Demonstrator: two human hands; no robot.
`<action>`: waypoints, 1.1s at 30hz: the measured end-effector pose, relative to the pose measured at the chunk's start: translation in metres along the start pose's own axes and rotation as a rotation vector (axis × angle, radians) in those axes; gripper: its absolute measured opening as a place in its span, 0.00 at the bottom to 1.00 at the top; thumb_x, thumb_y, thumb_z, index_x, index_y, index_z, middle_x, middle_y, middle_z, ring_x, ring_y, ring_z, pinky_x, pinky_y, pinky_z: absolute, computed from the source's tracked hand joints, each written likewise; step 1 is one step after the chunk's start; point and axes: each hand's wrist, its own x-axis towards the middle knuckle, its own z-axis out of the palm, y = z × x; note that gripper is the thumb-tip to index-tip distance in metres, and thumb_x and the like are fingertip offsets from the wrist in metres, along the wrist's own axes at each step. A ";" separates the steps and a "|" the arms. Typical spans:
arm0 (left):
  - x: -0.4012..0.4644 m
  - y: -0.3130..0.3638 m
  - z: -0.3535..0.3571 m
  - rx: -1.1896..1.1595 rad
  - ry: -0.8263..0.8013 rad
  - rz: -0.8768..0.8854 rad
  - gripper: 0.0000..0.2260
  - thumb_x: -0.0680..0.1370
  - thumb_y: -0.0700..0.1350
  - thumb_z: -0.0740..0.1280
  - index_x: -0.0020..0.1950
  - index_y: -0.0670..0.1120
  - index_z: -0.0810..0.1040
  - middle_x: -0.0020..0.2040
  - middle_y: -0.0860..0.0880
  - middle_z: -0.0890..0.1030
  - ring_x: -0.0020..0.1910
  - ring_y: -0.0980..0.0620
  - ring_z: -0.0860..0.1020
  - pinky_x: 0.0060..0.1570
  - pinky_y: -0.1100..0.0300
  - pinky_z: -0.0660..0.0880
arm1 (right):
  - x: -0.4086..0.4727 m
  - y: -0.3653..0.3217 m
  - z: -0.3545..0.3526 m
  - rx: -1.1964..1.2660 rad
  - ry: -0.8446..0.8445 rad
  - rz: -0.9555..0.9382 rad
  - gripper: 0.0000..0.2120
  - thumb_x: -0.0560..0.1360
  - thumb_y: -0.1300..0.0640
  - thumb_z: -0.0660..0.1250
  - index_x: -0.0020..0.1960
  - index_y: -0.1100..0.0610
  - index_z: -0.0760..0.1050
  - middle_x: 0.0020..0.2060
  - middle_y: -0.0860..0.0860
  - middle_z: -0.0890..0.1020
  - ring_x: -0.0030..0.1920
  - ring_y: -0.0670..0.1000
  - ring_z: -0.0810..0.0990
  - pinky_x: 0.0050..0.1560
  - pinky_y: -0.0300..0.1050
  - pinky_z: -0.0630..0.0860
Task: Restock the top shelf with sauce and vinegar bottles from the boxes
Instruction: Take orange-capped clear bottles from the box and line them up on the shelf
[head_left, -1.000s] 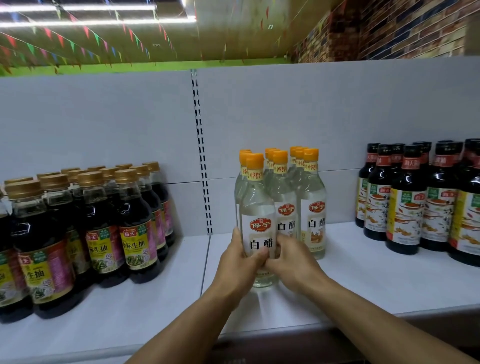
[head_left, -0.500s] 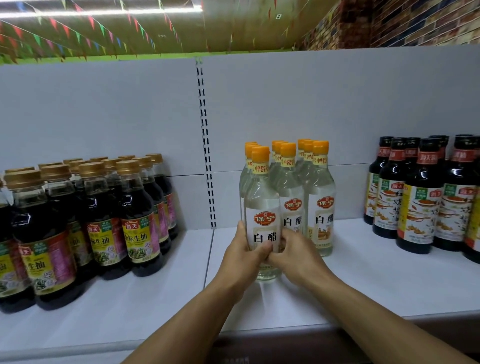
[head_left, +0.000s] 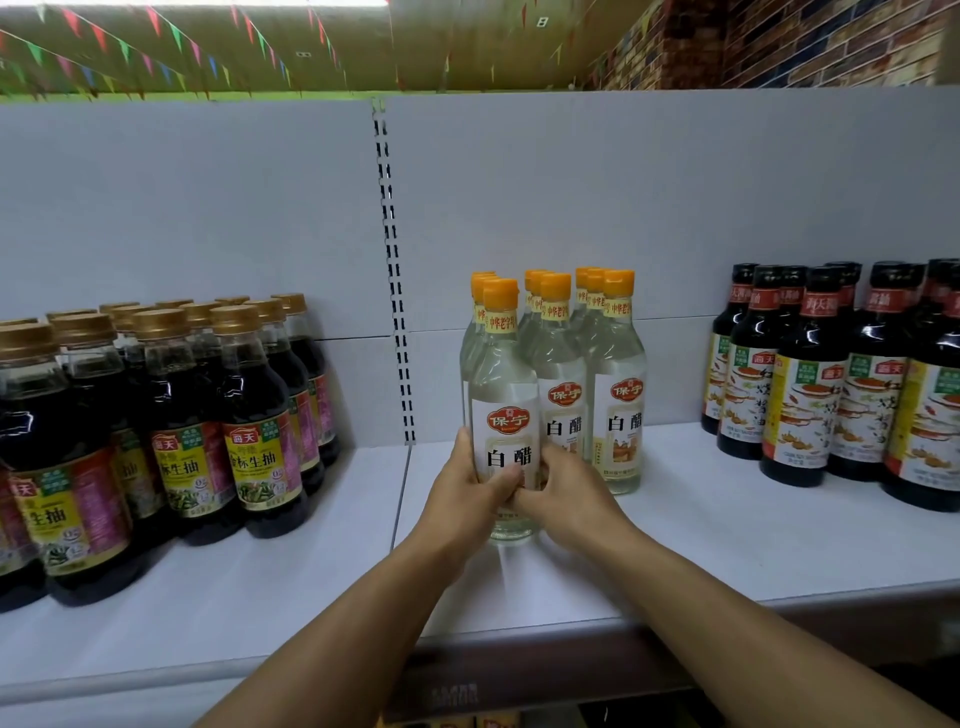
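— Has anything been shifted since the earlier frames?
— Hardly: the clear orange-capped white-vinegar bottle (head_left: 503, 415) is still gripped low by the left hand (head_left: 462, 496) and right hand (head_left: 563, 493), upright on the white top shelf (head_left: 727, 545).
— And beyond the hands?
— Matching bottles (head_left: 597, 384) are ranked just behind.

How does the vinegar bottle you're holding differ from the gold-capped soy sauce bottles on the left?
The white vinegar bottle is clear, tall and slim with an orange cap; the soy sauce bottles are dark, squatter and gold-capped. Its label is white; theirs are yellow, green and purple. The left hand and right hand grip it; they stand untouched. All stand upright on the shelf.
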 end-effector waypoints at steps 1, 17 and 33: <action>0.000 0.000 0.000 -0.002 -0.001 -0.004 0.16 0.79 0.35 0.65 0.65 0.48 0.72 0.52 0.49 0.85 0.47 0.56 0.84 0.40 0.67 0.79 | 0.000 0.000 0.001 -0.021 0.013 0.010 0.35 0.53 0.30 0.67 0.58 0.44 0.75 0.47 0.42 0.84 0.50 0.47 0.82 0.54 0.52 0.80; -0.005 0.000 0.000 0.058 0.016 -0.045 0.15 0.81 0.36 0.63 0.64 0.49 0.70 0.56 0.48 0.83 0.50 0.56 0.83 0.36 0.69 0.78 | -0.009 -0.013 0.007 -0.151 0.059 0.053 0.27 0.61 0.35 0.67 0.57 0.43 0.72 0.48 0.43 0.83 0.50 0.49 0.81 0.53 0.53 0.80; -0.037 0.028 0.008 0.205 0.062 0.057 0.13 0.82 0.41 0.61 0.64 0.55 0.68 0.56 0.56 0.79 0.53 0.58 0.79 0.51 0.60 0.79 | -0.036 -0.049 -0.036 -0.081 0.060 0.003 0.11 0.71 0.55 0.67 0.54 0.51 0.78 0.47 0.46 0.84 0.49 0.50 0.83 0.52 0.54 0.81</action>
